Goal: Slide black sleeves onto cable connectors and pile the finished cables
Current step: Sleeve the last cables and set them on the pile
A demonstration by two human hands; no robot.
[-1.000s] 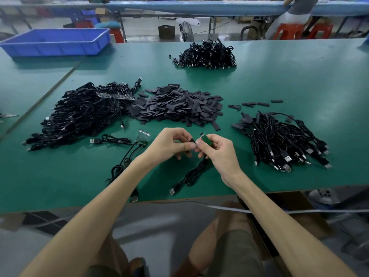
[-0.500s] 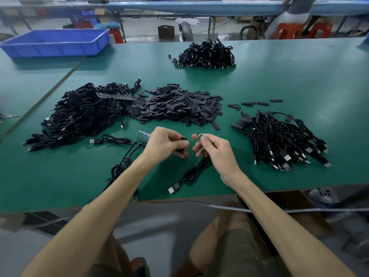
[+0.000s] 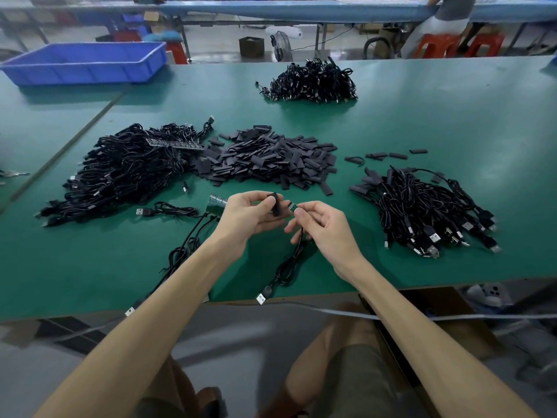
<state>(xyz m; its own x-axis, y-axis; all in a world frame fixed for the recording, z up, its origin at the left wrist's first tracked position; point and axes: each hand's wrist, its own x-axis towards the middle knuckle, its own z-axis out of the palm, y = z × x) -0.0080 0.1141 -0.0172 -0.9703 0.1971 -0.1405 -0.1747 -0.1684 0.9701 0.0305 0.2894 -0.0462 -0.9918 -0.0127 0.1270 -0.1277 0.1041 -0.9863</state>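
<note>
**Hands Parted, Sleeve Not Yet on the Connector**

Since the frame a second earlier, the two hands had drawn apart. Fingertips that had met then were separated by a narrow gap, just above the green table (image 3: 452, 131).

The left hand (image 3: 251, 217) was closed in a pinch. Its thumb and forefinger held one black sleeve (image 3: 275, 203) upright, and the other fingers curled loosely beneath. The right hand (image 3: 327, 229) was also closed in a pinch. Its thumb and forefinger gripped the cable (image 3: 289, 265) just below its small green connector (image 3: 292, 206), which stuck up past the fingertips. The sleeve and the connector sat just beside each other without touching. The cable hung from the right hand to a loose coil on the table, and its USB plug (image 3: 261, 298) lay near the front edge.

Beyond the hands lay the heap of loose sleeves (image 3: 271, 159). The pile of unsleeved cables (image 3: 126, 170) was to the left, and the pile of finished cables (image 3: 422, 212) was to the right, well apart from the hands. A few more cables (image 3: 184, 251) ran from a green connector strip (image 3: 215, 203) just beside the left hand. A further cable pile (image 3: 313, 81) sat near the far edge, and a blue bin (image 3: 87, 63) stood at the far left.
</note>
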